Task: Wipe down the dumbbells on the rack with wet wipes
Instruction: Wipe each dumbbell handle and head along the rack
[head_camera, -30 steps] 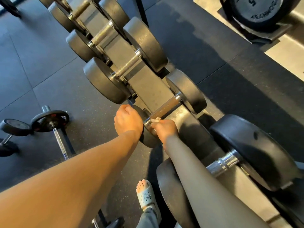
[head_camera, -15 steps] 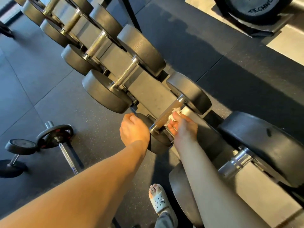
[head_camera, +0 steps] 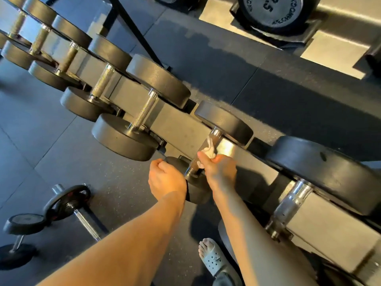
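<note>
A row of black dumbbells with chrome handles lies across a grey rack running from upper left to lower right. My right hand grips a crumpled white wet wipe against the chrome handle of a small dumbbell in the middle of the rack. My left hand curls over the near head of that same dumbbell, whose front face it partly hides. A larger dumbbell sits just to the left, and a much larger one to the right.
Two loose dumbbells lie on the dark rubber floor at lower left. A weight plate marked 2.5 rests on a stand at top right. My sandalled foot stands by the rack's base. A black diagonal strut rises behind the rack.
My right hand slid the wipe along the handle from the near end toward the far head. The left hand stayed on the near head. The view shifted right and closer.
</note>
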Tool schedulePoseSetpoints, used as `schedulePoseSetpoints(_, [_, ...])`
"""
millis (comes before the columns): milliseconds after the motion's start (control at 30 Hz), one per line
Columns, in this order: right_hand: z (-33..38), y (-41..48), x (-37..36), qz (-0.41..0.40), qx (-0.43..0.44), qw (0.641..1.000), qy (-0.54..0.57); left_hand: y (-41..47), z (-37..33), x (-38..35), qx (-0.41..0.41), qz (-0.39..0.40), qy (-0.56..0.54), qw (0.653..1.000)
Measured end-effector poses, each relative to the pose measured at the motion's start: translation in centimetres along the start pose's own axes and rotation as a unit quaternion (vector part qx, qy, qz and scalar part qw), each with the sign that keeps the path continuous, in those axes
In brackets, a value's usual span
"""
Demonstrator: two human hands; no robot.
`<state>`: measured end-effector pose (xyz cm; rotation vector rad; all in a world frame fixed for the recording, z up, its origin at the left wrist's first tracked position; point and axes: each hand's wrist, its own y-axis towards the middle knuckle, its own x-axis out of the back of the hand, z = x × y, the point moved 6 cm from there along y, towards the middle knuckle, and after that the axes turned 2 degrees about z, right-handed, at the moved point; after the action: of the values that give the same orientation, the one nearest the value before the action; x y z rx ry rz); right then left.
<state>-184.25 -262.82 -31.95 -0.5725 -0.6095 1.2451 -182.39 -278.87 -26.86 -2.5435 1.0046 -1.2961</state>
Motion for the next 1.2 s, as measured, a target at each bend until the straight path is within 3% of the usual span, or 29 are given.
schedulePoseSetpoints(200, [-1.3,-0.5,-1.2,0.056,-0.043,0.997,-0.002,0.4,0.3,-0.2,-0.001,0.004,0.000,1.000])
schedulePoseSetpoints(300, [-0.7,0.2,0.4,0.097,-0.001,0.985,-0.139,0.5,0.4,-0.3,-0.001,0.014,0.000,1.000])
schedulePoseSetpoints(367, [0.1,0.6,2.1,0.092,0.051,0.953,-0.284,0.6,0.5,-0.3,0.003,0.016,0.000,1.000])
schedulePoseSetpoints(433, [1.2,0.4,2.4,0.107,0.100,0.920,-0.363,0.7,0.5,-0.3,0.006,0.014,-0.004,1.000])
schedulePoseSetpoints(500, [1.9,0.1,1.2,0.160,0.111,0.917,-0.348,0.8,0.5,-0.3,0.005,0.012,-0.005,1.000])
schedulePoseSetpoints(600, [1.9,0.1,0.5,0.220,0.005,0.965,-0.142,1.0,0.7,-0.5,0.000,0.010,0.001,1.000])
schedulePoseSetpoints(667, [1.8,0.4,0.6,0.209,-0.023,0.974,-0.084,1.0,0.8,-0.5,0.001,0.006,0.005,1.000])
schedulePoseSetpoints(800, [0.8,0.8,0.1,0.157,0.027,0.982,-0.101,0.8,0.7,-0.4,-0.005,0.002,0.006,1.000])
schedulePoseSetpoints(900, [0.3,0.7,-0.1,0.196,0.041,0.974,-0.106,0.5,0.4,-0.2,-0.012,-0.003,0.009,1.000])
schedulePoseSetpoints(1067, [-1.0,1.2,1.0,0.245,0.020,0.941,-0.232,0.2,0.1,-0.1,-0.013,-0.005,0.013,1.000])
schedulePoseSetpoints(1200, [0.3,0.8,0.9,0.272,0.015,0.950,-0.155,0.1,0.0,0.0,-0.011,-0.011,0.021,1.000])
